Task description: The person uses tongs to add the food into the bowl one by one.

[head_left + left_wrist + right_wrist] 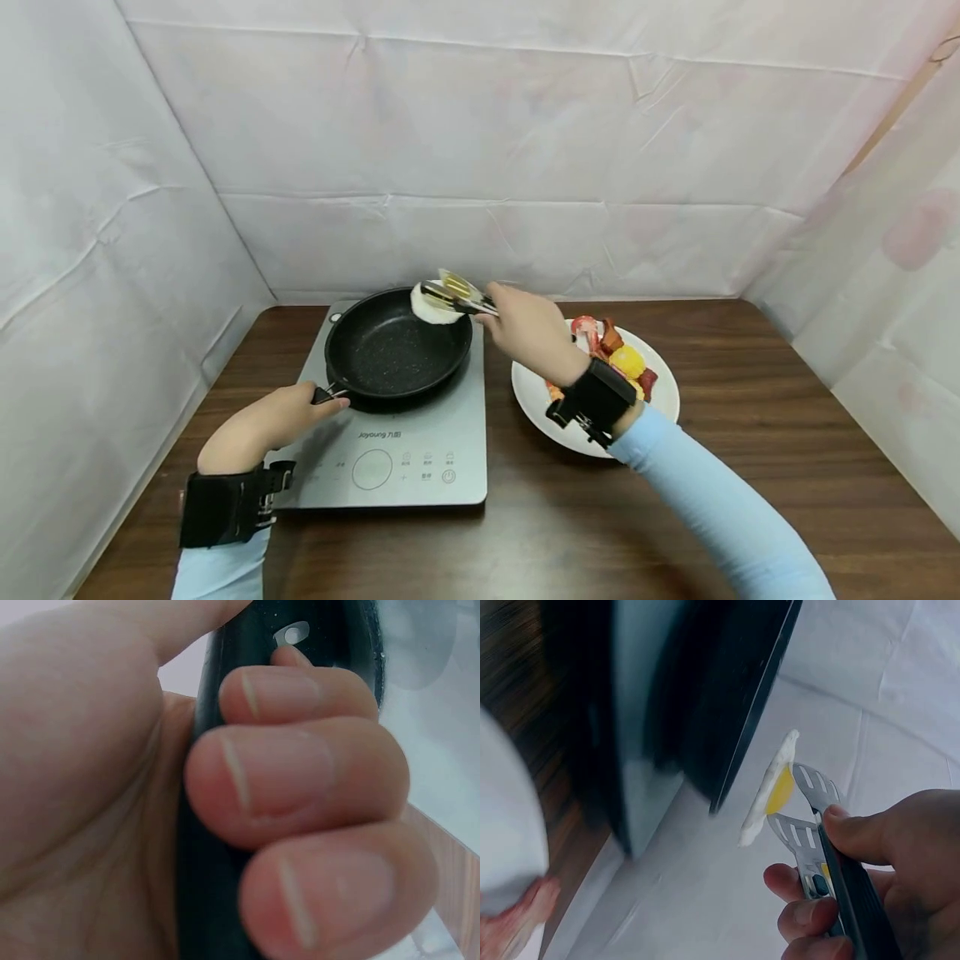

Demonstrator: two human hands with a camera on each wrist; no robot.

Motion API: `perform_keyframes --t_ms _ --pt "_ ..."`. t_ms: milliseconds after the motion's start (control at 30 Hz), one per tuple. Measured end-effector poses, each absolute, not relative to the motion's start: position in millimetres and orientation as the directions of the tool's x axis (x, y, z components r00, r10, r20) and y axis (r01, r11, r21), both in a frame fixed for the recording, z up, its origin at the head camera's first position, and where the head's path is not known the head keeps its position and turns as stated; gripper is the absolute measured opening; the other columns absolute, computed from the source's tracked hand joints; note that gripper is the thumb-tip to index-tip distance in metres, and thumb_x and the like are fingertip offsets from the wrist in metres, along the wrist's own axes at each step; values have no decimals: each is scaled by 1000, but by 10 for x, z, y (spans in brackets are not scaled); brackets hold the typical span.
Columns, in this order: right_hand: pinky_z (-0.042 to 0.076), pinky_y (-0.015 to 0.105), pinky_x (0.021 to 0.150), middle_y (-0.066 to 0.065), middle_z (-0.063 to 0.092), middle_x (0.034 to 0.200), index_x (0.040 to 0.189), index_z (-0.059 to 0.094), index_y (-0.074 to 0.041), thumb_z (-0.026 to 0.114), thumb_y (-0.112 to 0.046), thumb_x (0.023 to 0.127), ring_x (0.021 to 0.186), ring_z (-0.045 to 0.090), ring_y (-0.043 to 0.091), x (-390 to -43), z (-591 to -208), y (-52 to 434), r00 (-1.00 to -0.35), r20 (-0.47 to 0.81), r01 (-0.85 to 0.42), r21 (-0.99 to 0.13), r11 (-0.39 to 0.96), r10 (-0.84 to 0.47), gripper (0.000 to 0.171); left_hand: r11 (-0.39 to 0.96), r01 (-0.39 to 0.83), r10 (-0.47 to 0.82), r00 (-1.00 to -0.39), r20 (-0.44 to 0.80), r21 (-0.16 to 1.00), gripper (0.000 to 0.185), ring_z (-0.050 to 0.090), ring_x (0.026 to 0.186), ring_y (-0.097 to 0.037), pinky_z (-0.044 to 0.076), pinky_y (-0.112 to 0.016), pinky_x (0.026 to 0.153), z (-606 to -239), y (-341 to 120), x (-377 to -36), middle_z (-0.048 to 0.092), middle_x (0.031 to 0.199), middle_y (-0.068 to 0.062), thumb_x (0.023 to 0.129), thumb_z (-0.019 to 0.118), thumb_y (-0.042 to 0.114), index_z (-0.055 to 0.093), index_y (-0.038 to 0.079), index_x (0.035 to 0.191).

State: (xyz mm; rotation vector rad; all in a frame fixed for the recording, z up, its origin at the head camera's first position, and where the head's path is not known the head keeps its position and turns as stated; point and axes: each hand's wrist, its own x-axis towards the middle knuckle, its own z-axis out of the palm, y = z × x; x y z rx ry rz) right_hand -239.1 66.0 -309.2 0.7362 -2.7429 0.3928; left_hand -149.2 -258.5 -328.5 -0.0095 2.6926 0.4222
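So the whole setup here is a dark brown wood-grain counter [555, 533] boxed in by white sheeting [480, 133], which is creased all over with faint pinkish blotches, the biggest one on the right side. A tan strip [892, 112] shows up high on the right where the sheets meet. Light bounces off the near middle of the counter, kinda glossy. On the left sits a flat silver Joyoung cooktop [461, 433], touch markings and a big circle toward its near edge, with a black speckled pan [390, 350] on its far half. The left hand [270, 421] has its fingers curled snugly round the pan's black handle [214, 922]. The right hand [532, 329] is pinching slotted metal tongs [859, 907] with black grips, thumb on one side, fingers on the other. The fried egg [780, 791] is up at the tongs' tips, above the pan's far right part, yolk side toward the blades; can't tell how firmly they've got it. Right of the cooktop there's a white plate [536, 417] of food, pinkish strips and a yellow chunk [627, 361], partly behind the right arm. Pale blue sleeves [720, 500], black gadgets [600, 392] on both wrists.
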Motion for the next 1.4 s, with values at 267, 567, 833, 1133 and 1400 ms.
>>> perform_keyframes --t_ms 267,567,833,1133,1400 --pt "39 31 56 4 61 84 107 58 -12 59 -38 104 69 60 20 -2456 -3109 226 -801 264 -587 -168 792 -537 26 955 -76 47 -916 -399 288 80 65 108 -43 55 -53 86 -3277 -2537 -1497 55 130 -42 106 43 51 40 -24 135" --pt "36 30 56 3 59 81 103 57 -12 57 -36 105 70 59 19 -2458 -3234 3 -796 201 -602 -175 779 -570 24 958 -88 37 -907 -419 274 84 56 126 -52 52 -58 96 -3274 -2499 -1479 46 141 -45 106 43 51 34 -25 141" --pt "35 31 57 4 62 87 113 60 -9 57 -32 105 72 58 19 -2463 -3317 -2 -801 173 -599 -204 775 -573 24 957 -63 59 -913 -403 284 79 64 112 -45 54 -54 89 -3245 -2433 -1499 54 133 -43 107 43 48 39 -25 137" --pt "50 36 65 8 68 100 124 60 -7 57 -33 105 84 66 23 -2426 -3295 -6 -807 141 -591 -191 784 -574 33 957 -58 66 -910 -409 285 79 64 113 -46 54 -55 90 -3218 -2420 -1481 53 134 -44 107 43 48 38 -25 137" --pt "43 33 60 11 63 97 120 59 -4 55 -37 106 81 62 24 -2400 -3288 -2 -825 118 -566 -173 806 -553 37 957 -71 53 -911 -408 283 76 65 110 -45 55 -55 88 -3239 -2410 -1478 55 131 -43 107 43 47 41 -24 135"
